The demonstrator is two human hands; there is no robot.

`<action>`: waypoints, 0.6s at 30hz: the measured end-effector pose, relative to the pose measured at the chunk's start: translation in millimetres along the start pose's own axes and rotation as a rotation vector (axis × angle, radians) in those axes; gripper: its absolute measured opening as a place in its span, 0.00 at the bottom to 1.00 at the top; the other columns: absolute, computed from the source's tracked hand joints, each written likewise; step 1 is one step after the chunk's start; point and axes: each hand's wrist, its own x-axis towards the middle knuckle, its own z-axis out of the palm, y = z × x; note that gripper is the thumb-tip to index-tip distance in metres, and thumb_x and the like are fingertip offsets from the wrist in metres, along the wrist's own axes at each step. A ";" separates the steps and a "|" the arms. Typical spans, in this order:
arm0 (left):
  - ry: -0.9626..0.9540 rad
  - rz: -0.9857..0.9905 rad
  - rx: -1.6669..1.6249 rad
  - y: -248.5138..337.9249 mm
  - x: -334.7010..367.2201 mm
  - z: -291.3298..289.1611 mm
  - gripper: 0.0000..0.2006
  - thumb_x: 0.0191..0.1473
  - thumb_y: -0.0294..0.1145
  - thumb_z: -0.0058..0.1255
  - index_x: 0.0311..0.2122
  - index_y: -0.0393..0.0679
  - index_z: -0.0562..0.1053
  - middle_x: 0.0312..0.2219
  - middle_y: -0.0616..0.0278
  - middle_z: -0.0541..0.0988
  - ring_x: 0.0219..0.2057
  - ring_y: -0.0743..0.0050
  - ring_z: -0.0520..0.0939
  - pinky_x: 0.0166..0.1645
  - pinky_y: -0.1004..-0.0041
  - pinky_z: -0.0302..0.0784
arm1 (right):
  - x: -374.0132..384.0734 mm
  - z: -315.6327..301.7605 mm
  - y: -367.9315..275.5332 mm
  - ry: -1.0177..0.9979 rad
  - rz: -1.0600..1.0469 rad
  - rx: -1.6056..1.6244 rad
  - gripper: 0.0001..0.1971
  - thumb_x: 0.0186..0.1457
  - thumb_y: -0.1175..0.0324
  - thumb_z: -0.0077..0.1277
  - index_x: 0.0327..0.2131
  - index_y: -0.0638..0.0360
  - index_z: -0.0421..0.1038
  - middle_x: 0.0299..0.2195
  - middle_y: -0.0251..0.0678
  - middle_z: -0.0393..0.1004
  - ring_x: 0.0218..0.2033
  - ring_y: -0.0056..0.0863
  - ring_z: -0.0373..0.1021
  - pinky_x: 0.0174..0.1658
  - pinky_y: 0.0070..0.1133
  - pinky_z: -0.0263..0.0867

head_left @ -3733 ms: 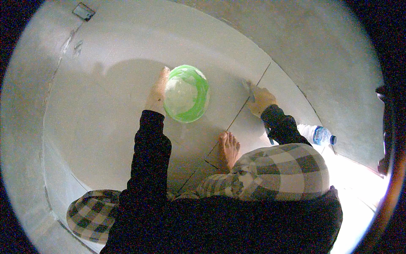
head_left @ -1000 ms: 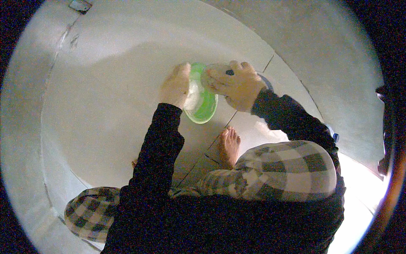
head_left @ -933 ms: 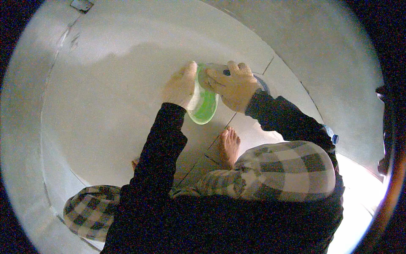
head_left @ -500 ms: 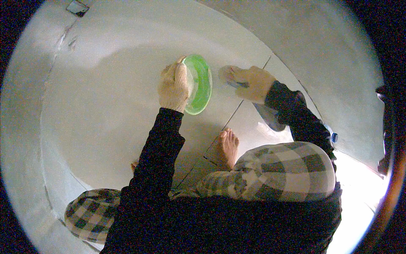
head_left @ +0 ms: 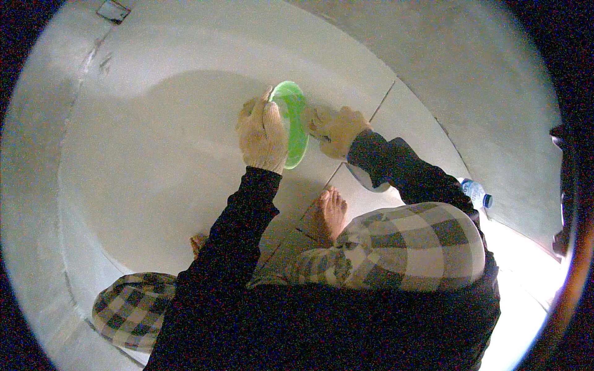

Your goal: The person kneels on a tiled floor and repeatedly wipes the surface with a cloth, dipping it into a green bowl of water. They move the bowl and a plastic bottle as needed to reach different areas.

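Note:
My left hand (head_left: 263, 136), in a beige knitted glove, grips the left side of a green bowl (head_left: 297, 127) by its rim. The bowl is shallow and tipped nearly on edge, its opening turned to the right. Close to that opening is my right hand (head_left: 340, 131), gloved the same way, with its fingers closed. Something brownish and blurred sticks out past those fingers toward the bowl; its kind cannot be made out. Whether it touches the bowl is unclear.
Below the hands spreads a pale tiled floor (head_left: 154, 173) with dark joints, and my bare foot (head_left: 334, 207) rests on it. A clear plastic bottle (head_left: 475, 193) with a blue cap lies at the right, by the wall (head_left: 495, 111). A small square drain cover (head_left: 113, 11) shows at the far left.
My right hand has moved left, up to the bowl. The bowl has turned more edge-on, and my left hand has shifted slightly right with it. More of the bottle shows.

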 end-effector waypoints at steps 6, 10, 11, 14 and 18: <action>0.021 -0.114 -0.103 10.3 1.4 -3.5 0.15 0.57 0.35 0.41 0.44 0.39 0.75 0.33 0.48 0.77 0.37 0.47 0.76 0.43 0.57 0.71 | -16.3 -21.7 31.8 -0.090 -0.219 0.454 0.28 0.47 0.60 0.48 0.56 0.46 0.65 0.49 0.46 0.71 0.43 0.44 0.73 0.47 0.35 0.68; 0.037 -0.081 -0.056 5.7 5.5 -1.1 0.16 0.58 0.36 0.41 0.45 0.39 0.75 0.34 0.48 0.77 0.37 0.48 0.76 0.43 0.58 0.71 | -13.4 -35.4 23.5 0.082 -0.173 0.279 0.26 0.49 0.60 0.47 0.55 0.45 0.67 0.47 0.46 0.73 0.40 0.47 0.73 0.47 0.35 0.69; 0.022 -0.085 -0.026 4.9 4.5 -1.4 0.16 0.58 0.36 0.40 0.45 0.39 0.75 0.34 0.48 0.77 0.37 0.47 0.76 0.43 0.58 0.71 | -9.0 -35.1 16.9 0.156 -0.203 0.183 0.26 0.49 0.60 0.46 0.54 0.44 0.67 0.46 0.45 0.74 0.40 0.47 0.73 0.46 0.35 0.69; -0.028 -0.107 -0.006 5.3 -1.9 -1.5 0.17 0.59 0.37 0.40 0.46 0.40 0.74 0.35 0.47 0.77 0.39 0.47 0.76 0.45 0.57 0.70 | 8.8 -22.5 0.2 0.210 -0.260 0.035 0.25 0.49 0.59 0.46 0.54 0.43 0.68 0.46 0.44 0.74 0.38 0.47 0.74 0.44 0.37 0.71; 0.000 -0.070 0.006 8.4 -13.2 2.0 0.18 0.60 0.38 0.37 0.47 0.39 0.73 0.38 0.47 0.76 0.41 0.46 0.75 0.47 0.58 0.70 | 22.5 7.2 20.8 -0.318 -0.276 0.215 0.24 0.51 0.59 0.49 0.53 0.51 0.69 0.43 0.41 0.77 0.37 0.38 0.76 0.44 0.33 0.71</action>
